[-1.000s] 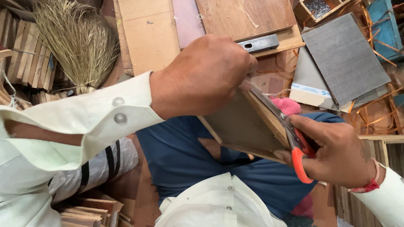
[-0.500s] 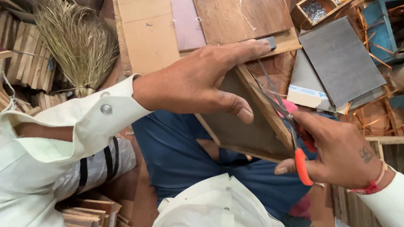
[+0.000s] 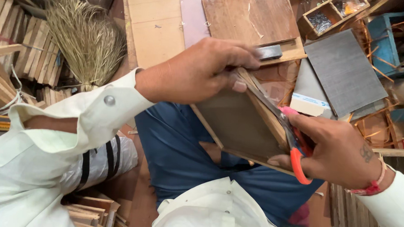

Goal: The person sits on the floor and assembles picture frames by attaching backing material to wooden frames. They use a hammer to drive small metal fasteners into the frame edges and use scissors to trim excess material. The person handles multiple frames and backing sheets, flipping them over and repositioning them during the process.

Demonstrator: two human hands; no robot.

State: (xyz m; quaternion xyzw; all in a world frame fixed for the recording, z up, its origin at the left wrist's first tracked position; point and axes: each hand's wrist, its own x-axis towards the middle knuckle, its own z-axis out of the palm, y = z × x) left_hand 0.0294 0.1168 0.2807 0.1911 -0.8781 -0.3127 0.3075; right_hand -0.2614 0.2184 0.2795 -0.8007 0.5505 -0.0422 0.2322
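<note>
Hidden: the far corner of the wooden frame (image 3: 242, 124) is covered by the left hand (image 3: 199, 70); its near right edge is covered by the right hand (image 3: 341, 151).
Hard to make out: the scissor blades are seen only as a thin dark line along the frame's right rail; whether they are parted cannot be told.
Cut off: both sleeves are cropped at the picture edges.
Frame place: held in the air above the lap, over blue trousers (image 3: 173, 148), not resting on any surface.
Frame axis: long axis runs from upper left to lower right; the dark back panel faces the camera, tilted.
Left hand: fingers are clenched over the frame's top corner, thumb pressed on the panel.
Right hand: fingers are closed through the orange handles of the scissors (image 3: 296, 149), tips pointed up-left along the rail.
Around: a straw broom (image 3: 87, 36) at upper left, wood boards (image 3: 251, 16) at the top, a grey sheet (image 3: 344, 72) at upper right.
</note>
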